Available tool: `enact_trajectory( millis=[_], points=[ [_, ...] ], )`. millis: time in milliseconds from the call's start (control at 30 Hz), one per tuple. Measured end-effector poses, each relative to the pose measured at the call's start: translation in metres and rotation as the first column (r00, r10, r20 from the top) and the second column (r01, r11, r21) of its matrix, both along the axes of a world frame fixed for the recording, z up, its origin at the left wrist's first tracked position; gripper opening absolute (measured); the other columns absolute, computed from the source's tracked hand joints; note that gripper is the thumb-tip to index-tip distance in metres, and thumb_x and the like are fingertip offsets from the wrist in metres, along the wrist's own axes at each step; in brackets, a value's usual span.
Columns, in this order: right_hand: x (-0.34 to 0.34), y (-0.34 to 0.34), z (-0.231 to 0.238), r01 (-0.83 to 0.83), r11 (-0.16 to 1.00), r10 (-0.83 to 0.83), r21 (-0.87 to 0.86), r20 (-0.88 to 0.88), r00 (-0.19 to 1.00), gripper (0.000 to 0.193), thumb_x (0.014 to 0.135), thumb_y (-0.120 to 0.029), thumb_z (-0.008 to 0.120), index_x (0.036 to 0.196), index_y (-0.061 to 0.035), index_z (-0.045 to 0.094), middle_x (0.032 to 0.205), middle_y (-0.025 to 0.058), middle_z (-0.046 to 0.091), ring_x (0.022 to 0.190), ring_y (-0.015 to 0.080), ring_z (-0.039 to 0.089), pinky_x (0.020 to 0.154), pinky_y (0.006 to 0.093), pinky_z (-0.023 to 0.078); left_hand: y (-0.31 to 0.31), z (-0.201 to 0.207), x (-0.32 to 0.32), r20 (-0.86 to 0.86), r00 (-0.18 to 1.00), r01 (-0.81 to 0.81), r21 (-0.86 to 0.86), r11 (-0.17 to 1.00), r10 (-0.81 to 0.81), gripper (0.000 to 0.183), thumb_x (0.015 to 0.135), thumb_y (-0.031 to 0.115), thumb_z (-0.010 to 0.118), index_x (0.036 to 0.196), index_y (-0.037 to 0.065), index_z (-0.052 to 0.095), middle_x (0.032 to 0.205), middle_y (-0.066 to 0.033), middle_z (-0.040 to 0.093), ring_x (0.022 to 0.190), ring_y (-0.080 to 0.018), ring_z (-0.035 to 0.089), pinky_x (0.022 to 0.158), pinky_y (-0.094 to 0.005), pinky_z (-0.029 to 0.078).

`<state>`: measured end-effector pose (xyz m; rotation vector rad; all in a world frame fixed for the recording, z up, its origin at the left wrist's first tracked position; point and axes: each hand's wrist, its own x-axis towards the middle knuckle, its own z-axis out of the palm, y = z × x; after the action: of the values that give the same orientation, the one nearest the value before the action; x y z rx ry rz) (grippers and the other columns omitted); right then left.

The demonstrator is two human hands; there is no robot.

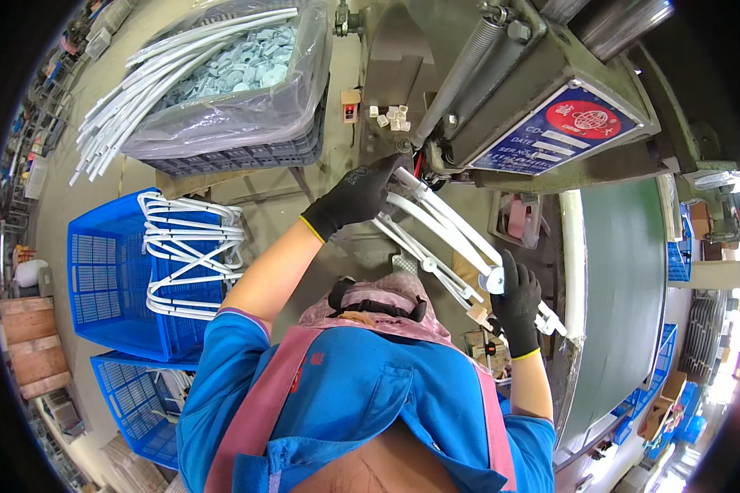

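Note:
A white tubular folding frame [452, 226] slants across in front of me, from the machine's working end down to the right. My left hand [358, 197], in a black glove, is closed round the frame's upper end, right beside the machine's tooling [411, 148]. My right hand [518, 304], gloved the same way, grips the frame's lower end next to a round white plastic joint [493, 281]. The fingertips of both hands are partly hidden. More white tubes [423, 261] run beside the held part, nearer my body; I cannot tell whether they belong to the same frame.
A large machine with a spring [464, 74] stands ahead. At the far left a lined crate [222, 131] holds long white tubes and small fittings. Below it, a blue basket [111, 271] carries bent white frames [193, 246]. A green conveyor belt [621, 296] runs along the right.

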<state>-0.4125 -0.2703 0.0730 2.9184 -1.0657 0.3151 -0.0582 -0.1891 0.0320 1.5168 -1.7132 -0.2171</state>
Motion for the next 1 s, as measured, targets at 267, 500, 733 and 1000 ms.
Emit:
enact_trajectory(
  millis=[267,500,733,1000],
  points=[
    [0.0,-0.003,0.002,-0.002,0.997,-0.002,0.071,0.058,0.998,0.062,0.065,-0.011,0.068,0.126,-0.0132,0.054,0.09,0.0105,0.057,0.083,0.033,0.056,0.07,0.0436,0.046,0.0,0.001,-0.003,-0.102,0.995,-0.005,0.053,0.999,0.011,0.062,0.076,0.002,0.06,0.135,0.005,0.042,0.113,-0.0208,0.061,0.093,-0.0349,0.064,0.082,-0.0405,0.052],
    [0.0,-0.008,0.0,-0.022,0.996,0.017,0.089,0.059,0.998,0.063,0.065,-0.009,0.068,0.126,-0.0125,0.053,0.089,0.0115,0.057,0.083,0.0338,0.057,0.069,0.044,0.047,0.0,-0.001,-0.003,-0.079,0.997,-0.011,0.119,0.993,0.02,0.055,0.081,-0.003,0.048,0.136,-0.003,0.04,0.124,-0.027,0.054,0.11,-0.0392,0.057,0.096,-0.0417,0.045],
    [0.001,-0.006,0.006,-0.053,0.994,0.047,0.092,0.063,0.997,0.063,0.066,-0.009,0.068,0.127,-0.0116,0.053,0.092,0.0128,0.058,0.083,0.0352,0.057,0.069,0.0444,0.048,-0.001,0.006,-0.004,-0.149,0.988,-0.002,0.274,0.962,0.045,0.054,0.081,-0.002,0.048,0.135,-0.001,0.041,0.122,-0.026,0.055,0.11,-0.0388,0.056,0.097,-0.0414,0.044],
    [-0.008,0.002,0.03,-0.183,0.983,0.181,0.012,0.079,0.98,0.062,0.065,-0.016,0.071,0.125,-0.0117,0.055,0.085,0.0101,0.058,0.079,0.0316,0.058,0.07,0.0424,0.048,0.046,0.06,0.027,-0.177,0.958,0.257,0.187,0.948,-0.225,0.056,0.079,0.019,0.066,0.13,0.006,0.048,0.111,-0.0144,0.063,0.093,-0.0197,0.063,0.081,-0.0355,0.05]
  ],
)
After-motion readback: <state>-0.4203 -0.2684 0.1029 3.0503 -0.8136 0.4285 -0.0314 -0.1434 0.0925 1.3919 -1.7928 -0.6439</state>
